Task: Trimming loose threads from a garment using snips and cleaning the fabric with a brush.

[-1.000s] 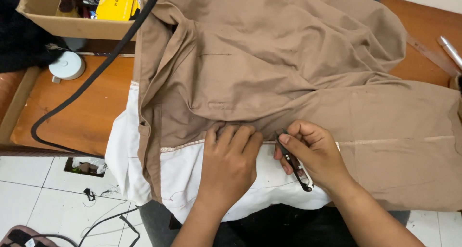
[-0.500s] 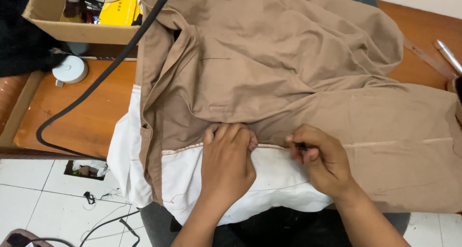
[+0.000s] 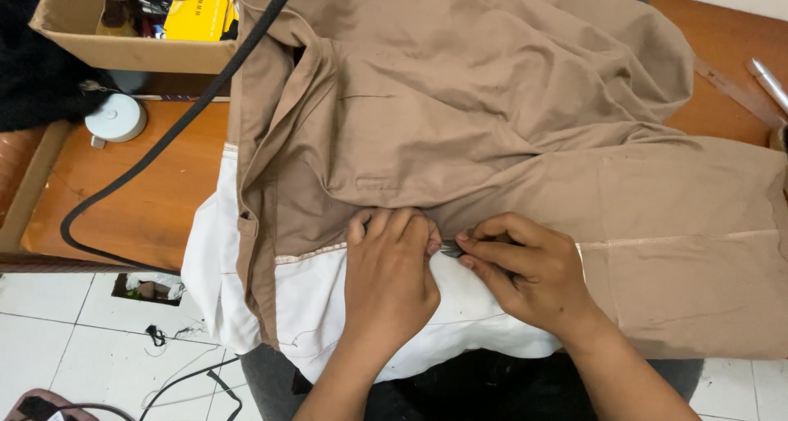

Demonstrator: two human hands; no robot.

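A tan garment [image 3: 492,117] with a white lining [image 3: 328,306] lies spread over the wooden table [image 3: 139,191]. My left hand [image 3: 390,273] presses flat on the seam where tan cloth meets white lining. My right hand [image 3: 525,269] sits just to its right, fingers pinched on a small dark metal tool [image 3: 450,249] whose tip points left at the seam, almost touching my left fingers. Most of the tool is hidden inside my right hand.
A thick black cable [image 3: 164,142] loops across the table's left part. A cardboard box [image 3: 123,35] with yellow and other items stands at the back left, a small white round object [image 3: 115,117] in front of it. Cables and scraps lie on the tiled floor [image 3: 82,347].
My right hand has shifted left toward my left hand. The dark tool, earlier hanging down below my fingers, now points sideways at the seam.
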